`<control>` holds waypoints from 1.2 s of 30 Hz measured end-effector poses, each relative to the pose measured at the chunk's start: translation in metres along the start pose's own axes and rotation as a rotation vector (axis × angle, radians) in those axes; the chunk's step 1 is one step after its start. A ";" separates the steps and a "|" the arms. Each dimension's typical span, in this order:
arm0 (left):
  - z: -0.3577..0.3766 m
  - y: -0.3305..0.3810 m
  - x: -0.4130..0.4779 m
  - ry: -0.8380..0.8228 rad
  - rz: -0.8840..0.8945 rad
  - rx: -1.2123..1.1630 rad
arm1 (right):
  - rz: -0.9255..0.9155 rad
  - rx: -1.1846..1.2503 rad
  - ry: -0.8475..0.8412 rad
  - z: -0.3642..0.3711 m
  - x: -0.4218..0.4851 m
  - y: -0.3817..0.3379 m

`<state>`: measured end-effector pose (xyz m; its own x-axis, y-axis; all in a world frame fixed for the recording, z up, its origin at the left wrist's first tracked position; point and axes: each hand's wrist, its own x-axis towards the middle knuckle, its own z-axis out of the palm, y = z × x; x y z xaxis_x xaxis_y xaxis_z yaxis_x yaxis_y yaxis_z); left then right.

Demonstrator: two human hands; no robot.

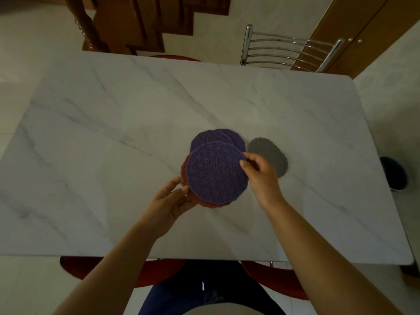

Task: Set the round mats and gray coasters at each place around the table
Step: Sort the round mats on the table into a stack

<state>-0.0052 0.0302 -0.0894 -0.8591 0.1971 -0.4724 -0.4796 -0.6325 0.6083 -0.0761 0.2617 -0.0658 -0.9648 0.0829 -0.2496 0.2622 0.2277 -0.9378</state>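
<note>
Near the middle of the marble table I hold a fanned stack of round patterned mats. The top purple mat faces me, with a reddish mat under it and two more purple mats peeking out behind. My left hand grips the stack at its lower left edge. My right hand pinches the right edge of the top purple mat. A pile of gray coasters lies on the table just right of the mats, partly hidden by my right hand.
A metal-backed chair stands at the far right side of the table. Red chair seats show under the near edge. A wooden staircase rises beyond the far edge. A dark round object sits on the floor at the right.
</note>
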 end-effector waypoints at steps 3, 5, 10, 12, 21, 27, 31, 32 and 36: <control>-0.002 0.000 -0.001 -0.008 0.017 0.022 | 0.056 -0.002 -0.042 0.005 -0.004 0.004; -0.006 0.001 -0.003 -0.003 0.017 0.036 | 0.060 0.000 -0.061 0.005 -0.006 0.007; -0.012 0.002 -0.005 -0.002 -0.018 0.057 | 0.074 0.038 -0.116 0.009 -0.014 0.010; -0.013 0.003 -0.004 0.020 -0.032 0.079 | 0.083 0.061 -0.129 0.010 -0.015 0.011; -0.016 0.009 -0.003 0.096 -0.033 0.117 | 0.086 0.003 -0.191 0.013 -0.007 0.013; -0.026 0.010 -0.008 0.139 -0.020 0.089 | 0.145 -0.525 -0.109 0.019 0.054 0.022; -0.032 0.009 -0.012 0.161 -0.026 0.076 | 0.204 -0.841 -0.183 0.027 0.077 0.026; -0.033 0.009 -0.012 0.168 -0.027 0.069 | 0.238 -0.876 -0.185 0.030 0.079 0.027; -0.034 0.007 -0.013 0.182 -0.021 0.041 | 0.296 -0.987 -0.141 0.049 0.079 0.028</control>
<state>0.0083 -0.0025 -0.1012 -0.8041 0.0693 -0.5904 -0.5071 -0.5982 0.6205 -0.1462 0.2271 -0.1236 -0.8364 0.1651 -0.5227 0.3281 0.9147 -0.2361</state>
